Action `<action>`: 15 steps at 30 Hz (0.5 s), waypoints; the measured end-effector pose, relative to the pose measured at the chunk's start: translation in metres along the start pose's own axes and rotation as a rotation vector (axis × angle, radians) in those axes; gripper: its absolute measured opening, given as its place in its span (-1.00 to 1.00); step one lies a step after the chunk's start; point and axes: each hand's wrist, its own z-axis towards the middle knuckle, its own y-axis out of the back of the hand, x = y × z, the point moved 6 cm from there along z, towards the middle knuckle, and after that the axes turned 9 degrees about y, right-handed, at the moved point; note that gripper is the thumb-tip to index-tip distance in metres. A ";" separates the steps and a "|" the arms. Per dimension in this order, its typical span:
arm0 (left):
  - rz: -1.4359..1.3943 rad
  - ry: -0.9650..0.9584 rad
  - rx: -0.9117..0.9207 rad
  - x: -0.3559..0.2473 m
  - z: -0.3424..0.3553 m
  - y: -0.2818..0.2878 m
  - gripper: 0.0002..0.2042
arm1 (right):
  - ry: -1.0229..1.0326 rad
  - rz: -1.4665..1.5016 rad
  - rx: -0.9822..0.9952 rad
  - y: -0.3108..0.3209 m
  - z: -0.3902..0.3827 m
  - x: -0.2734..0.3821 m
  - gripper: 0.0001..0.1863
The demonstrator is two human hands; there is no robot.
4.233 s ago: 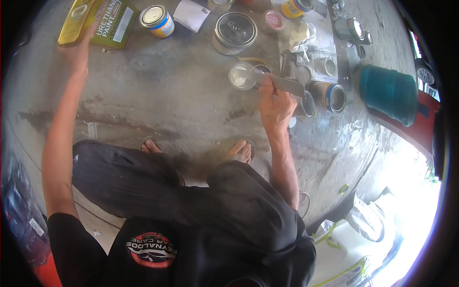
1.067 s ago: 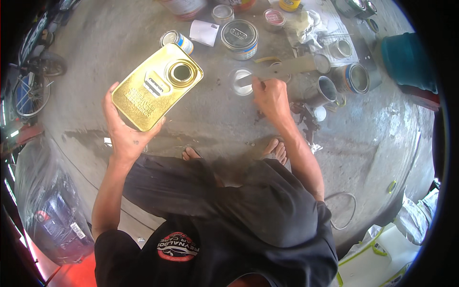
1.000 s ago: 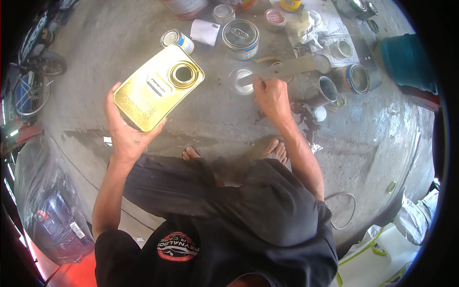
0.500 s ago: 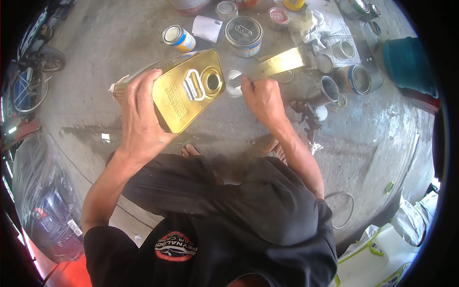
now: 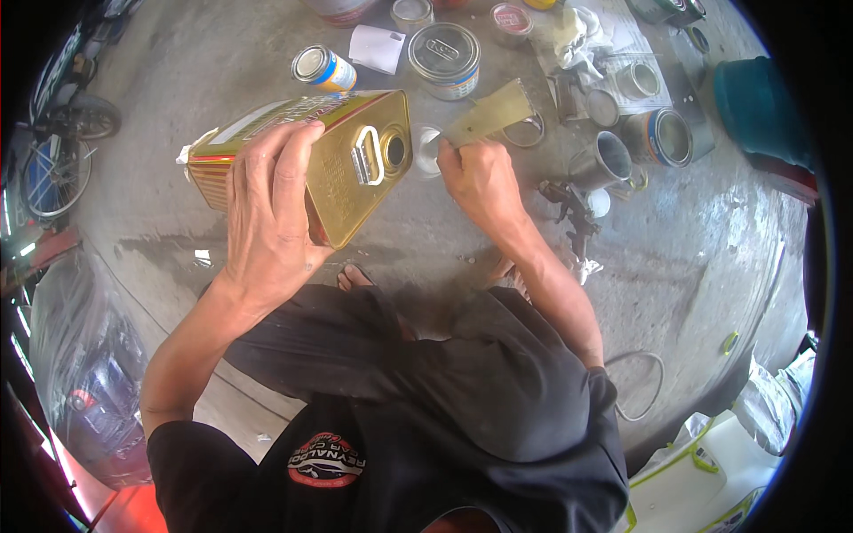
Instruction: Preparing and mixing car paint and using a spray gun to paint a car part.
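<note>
1. My left hand (image 5: 271,200) grasps the gold can (image 5: 351,191), fingers wrapped over its side; my right hand (image 5: 480,173) is clenched round a flat strip (image 5: 493,113); the clear cup (image 5: 428,160) sits between them, just left of my right knuckles.
2. A second ago the can's top faced me, farther left; now it leans rightward, its round mouth (image 5: 395,149) just beside the cup; I judge the two are lining up, so small tilts matter; I see no stream, and cannot tell whether the strip's tip is inside.
3. Beyond my left hand stands a small blue-and-orange can (image 5: 325,68), near the gold edge; a wide lidded can (image 5: 444,58) limits forward reach; right of my right hand are a grey cup (image 5: 604,162) and spray gun (image 5: 573,218); concrete floor (image 5: 169,191) gives my left side more room.
</note>
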 end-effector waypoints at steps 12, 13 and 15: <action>0.038 -0.021 0.024 -0.006 0.005 -0.001 -0.06 | 0.024 -0.001 0.007 -0.004 0.001 -0.002 -0.75; 0.039 -0.021 0.025 -0.006 0.005 -0.001 -0.06 | 0.024 -0.001 0.007 -0.005 0.001 -0.003 -0.75; 0.043 -0.013 0.040 -0.007 0.005 -0.002 -0.05 | 0.024 -0.016 0.010 -0.007 0.001 -0.006 -0.74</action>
